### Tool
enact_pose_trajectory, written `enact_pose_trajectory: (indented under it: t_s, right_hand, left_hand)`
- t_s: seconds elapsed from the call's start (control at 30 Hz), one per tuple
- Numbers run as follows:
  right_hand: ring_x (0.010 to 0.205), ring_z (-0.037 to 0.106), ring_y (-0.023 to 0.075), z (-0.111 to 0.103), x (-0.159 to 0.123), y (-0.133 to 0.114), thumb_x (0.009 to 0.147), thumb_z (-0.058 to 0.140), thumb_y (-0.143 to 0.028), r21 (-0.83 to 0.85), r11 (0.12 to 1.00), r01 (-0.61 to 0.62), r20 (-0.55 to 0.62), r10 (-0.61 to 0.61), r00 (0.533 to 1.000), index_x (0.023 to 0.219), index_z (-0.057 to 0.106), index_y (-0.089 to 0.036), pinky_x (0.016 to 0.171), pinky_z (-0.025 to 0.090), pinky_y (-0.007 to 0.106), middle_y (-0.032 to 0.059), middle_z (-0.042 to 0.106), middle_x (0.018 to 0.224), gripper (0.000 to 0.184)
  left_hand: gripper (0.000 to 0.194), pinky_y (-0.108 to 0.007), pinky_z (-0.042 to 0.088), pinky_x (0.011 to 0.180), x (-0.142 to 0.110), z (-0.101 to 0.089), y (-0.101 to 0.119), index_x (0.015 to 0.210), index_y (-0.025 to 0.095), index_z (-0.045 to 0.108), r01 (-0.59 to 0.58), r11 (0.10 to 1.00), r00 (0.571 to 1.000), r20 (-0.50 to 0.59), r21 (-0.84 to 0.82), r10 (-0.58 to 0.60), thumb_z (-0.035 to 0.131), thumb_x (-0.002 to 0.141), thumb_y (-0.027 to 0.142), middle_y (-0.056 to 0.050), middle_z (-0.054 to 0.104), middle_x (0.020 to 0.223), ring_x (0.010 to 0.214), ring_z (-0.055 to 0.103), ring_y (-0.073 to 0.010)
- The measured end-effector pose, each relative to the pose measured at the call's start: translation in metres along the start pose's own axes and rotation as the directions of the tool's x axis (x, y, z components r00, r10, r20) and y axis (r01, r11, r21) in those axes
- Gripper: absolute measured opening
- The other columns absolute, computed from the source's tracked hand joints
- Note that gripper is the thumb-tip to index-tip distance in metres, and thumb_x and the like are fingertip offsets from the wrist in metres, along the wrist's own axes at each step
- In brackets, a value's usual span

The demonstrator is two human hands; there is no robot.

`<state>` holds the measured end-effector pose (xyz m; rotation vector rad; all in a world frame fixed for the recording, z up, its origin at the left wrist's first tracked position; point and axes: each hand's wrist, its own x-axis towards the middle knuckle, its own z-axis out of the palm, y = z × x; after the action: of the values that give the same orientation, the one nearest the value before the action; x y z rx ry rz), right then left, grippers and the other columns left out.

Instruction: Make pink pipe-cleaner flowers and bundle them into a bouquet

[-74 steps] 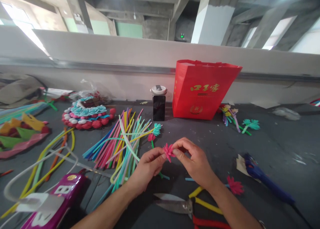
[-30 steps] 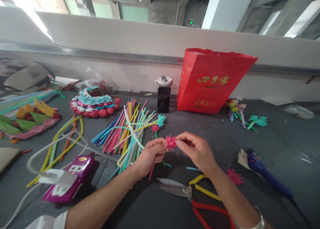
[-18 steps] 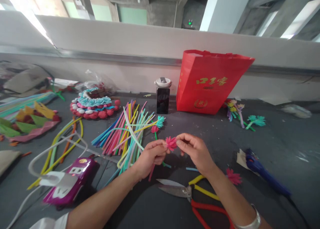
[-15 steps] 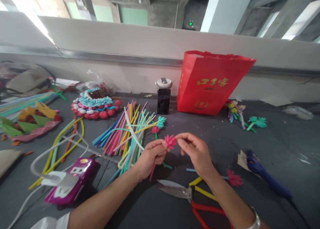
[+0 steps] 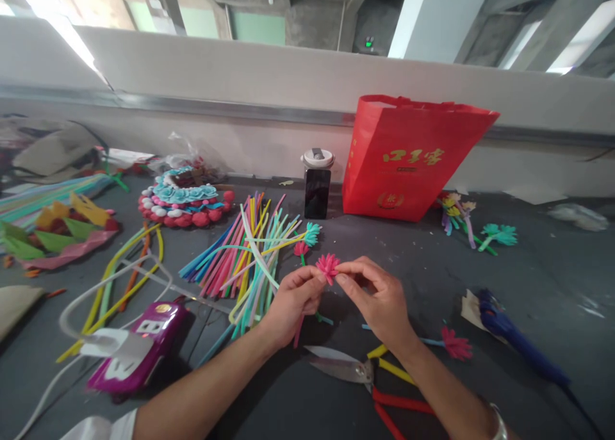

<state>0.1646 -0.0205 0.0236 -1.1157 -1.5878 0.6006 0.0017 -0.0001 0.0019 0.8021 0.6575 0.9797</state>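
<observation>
A pink pipe-cleaner flower (image 5: 328, 268) is held up between both hands over the dark table. My left hand (image 5: 298, 298) pinches it from the left, and a pink stem hangs below that hand. From the right, the thumb and forefinger of my right hand (image 5: 377, 294) close on the flower's petals. Behind the hands lie a smaller pink flower on a green stem (image 5: 301, 250) and a turquoise flower (image 5: 312, 234). Scissors (image 5: 343, 367) with red handles rest open below my right hand, partly under the forearm. A further pink flower (image 5: 455, 344) lies right of that forearm.
Loose coloured pipe cleaners (image 5: 240, 251) spread left of the hands. Nearer me stands a purple power strip (image 5: 144, 347) with a white plug and cable. A blue glue gun (image 5: 514, 334) lies right. Behind are a phone (image 5: 316, 194) and a red bag (image 5: 413, 164).
My right thumb and forefinger have moved slightly left, closer against the pink flower's petals. The left hand keeps its pinch. The whole view has shifted slightly.
</observation>
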Motion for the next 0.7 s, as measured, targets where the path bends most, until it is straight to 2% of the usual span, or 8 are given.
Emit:
enact_pose_trajectory:
  t_s: [0.13, 0.4, 0.7]
  right_hand:
    - [0.069, 0.057, 0.0122, 0.0004, -0.0004, -0.0015, 0.090, 0.062, -0.024, -0.033, 0.999, 0.018, 0.003, -0.018, 1.000, 0.086, 0.070, -0.023, 0.062, 0.043, 0.023, -0.0011, 0.064, 0.079, 0.009]
    - [0.063, 0.048, 0.0117, -0.0013, 0.0000, -0.0029, 0.089, 0.057, -0.020, -0.013, 1.000, 0.002, 0.035, -0.001, 0.999, 0.073, 0.061, -0.020, 0.059, 0.038, 0.024, -0.0028, 0.052, 0.069, 0.016]
    - [0.061, 0.046, 0.0106, -0.0040, 0.0037, -0.0073, 0.086, 0.056, -0.017, -0.057, 0.998, 0.016, 0.054, -0.013, 0.998, 0.070, 0.058, -0.019, 0.058, 0.036, 0.023, -0.0037, 0.050, 0.066, 0.017]
  left_hand:
    - [0.025, -0.020, 0.013, 0.043, -0.0013, 0.0013, -0.0006, 0.076, 0.014, 0.062, -0.020, 0.998, 1.000, 0.012, 0.052, 0.019, 0.076, 0.075, 0.034, 0.008, 0.035, 0.053, 0.045, 0.022, -0.0029]
    - [0.022, -0.020, 0.016, 0.045, -0.0019, 0.0007, -0.0038, 0.081, 0.014, 0.066, -0.075, 0.981, 0.997, 0.039, 0.180, 0.069, 0.073, 0.079, 0.035, 0.007, 0.037, 0.055, 0.048, 0.023, -0.0039]
    - [0.023, -0.021, 0.017, 0.046, -0.0011, -0.0004, -0.0066, 0.082, 0.014, 0.069, -0.094, 0.969, 0.995, 0.035, 0.229, 0.089, 0.074, 0.079, 0.036, 0.007, 0.036, 0.055, 0.049, 0.024, -0.0044]
